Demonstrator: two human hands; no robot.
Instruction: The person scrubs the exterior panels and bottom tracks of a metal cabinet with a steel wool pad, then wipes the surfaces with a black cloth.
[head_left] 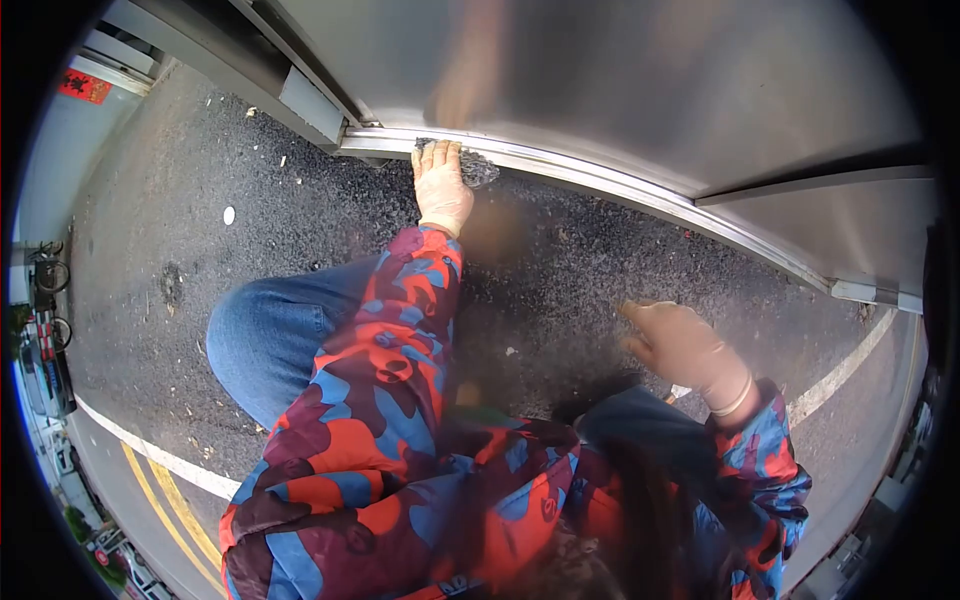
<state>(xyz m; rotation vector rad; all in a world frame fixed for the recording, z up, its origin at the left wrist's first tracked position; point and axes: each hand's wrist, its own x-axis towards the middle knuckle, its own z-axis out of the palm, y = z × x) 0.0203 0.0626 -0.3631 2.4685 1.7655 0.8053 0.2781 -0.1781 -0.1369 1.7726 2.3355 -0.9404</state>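
Note:
My left hand [442,190], in a pale thin glove, presses a crumpled dark grey rag [481,169] against the lower metal rail [560,163] of a large steel panel [620,80]. Its fingers lie over the rag and point toward the panel. Over the asphalt to the right hangs my right hand [685,345], gloved as well, near my bent right knee [640,420]. Thumb and index finger are apart there, and nothing shows between them. The panel mirrors the left hand as a blurred streak.
Dark asphalt [320,220] with scattered light specks lies below the rail. My left knee [265,335] juts out beside the left arm. A grey metal frame [250,75] runs to the upper left. White and yellow road lines, a bicycle [50,275] and parked vehicles show at the left edge.

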